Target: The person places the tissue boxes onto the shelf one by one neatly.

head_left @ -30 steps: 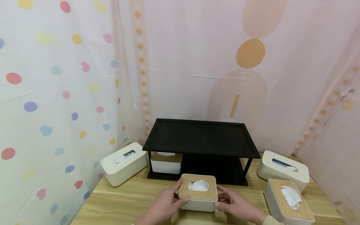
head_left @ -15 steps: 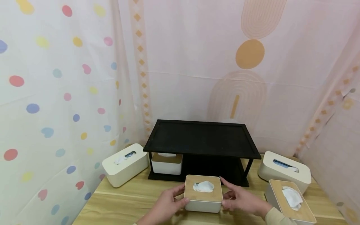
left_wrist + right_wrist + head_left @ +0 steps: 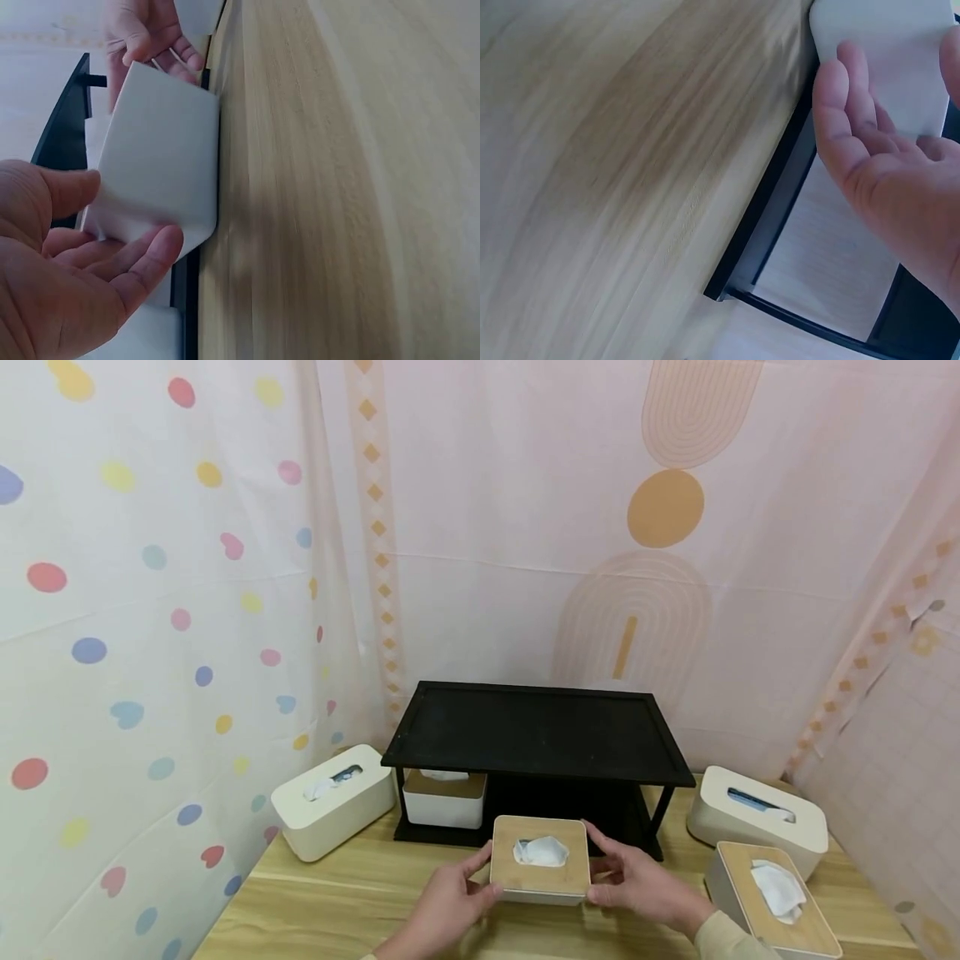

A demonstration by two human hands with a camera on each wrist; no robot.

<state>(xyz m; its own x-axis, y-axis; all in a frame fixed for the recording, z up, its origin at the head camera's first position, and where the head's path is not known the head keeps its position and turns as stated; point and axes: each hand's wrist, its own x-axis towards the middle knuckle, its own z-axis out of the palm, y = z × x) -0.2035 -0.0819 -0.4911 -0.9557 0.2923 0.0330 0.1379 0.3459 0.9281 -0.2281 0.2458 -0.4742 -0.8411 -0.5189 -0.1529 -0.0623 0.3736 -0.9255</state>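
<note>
A square white tissue box (image 3: 551,882) with a wood-look lid and a tuft of tissue is held between both hands in front of the black rack. My left hand (image 3: 448,903) grips its left side, thumb at the near corner. On the opposite side, my right hand (image 3: 643,883) grips it with the thumb near the front and fingers along the wall. In the left wrist view the box's white wall (image 3: 161,150) leans, tilted against the table. The right wrist view shows the fingers of the right hand (image 3: 889,161) lying along the white wall.
The black two-tier rack (image 3: 532,731) stands behind, with another wood-lidded tissue box (image 3: 444,808) on its lower left. A long cream tissue box (image 3: 337,814) sits left of the rack. At right are another cream box (image 3: 757,835) and a grey-white, wood-lidded box (image 3: 798,935).
Both hands have shifted the tissue box rightward, then slightly up and toward the rack. Less of its front wall shows now as it tips. The other boxes stay put.
</note>
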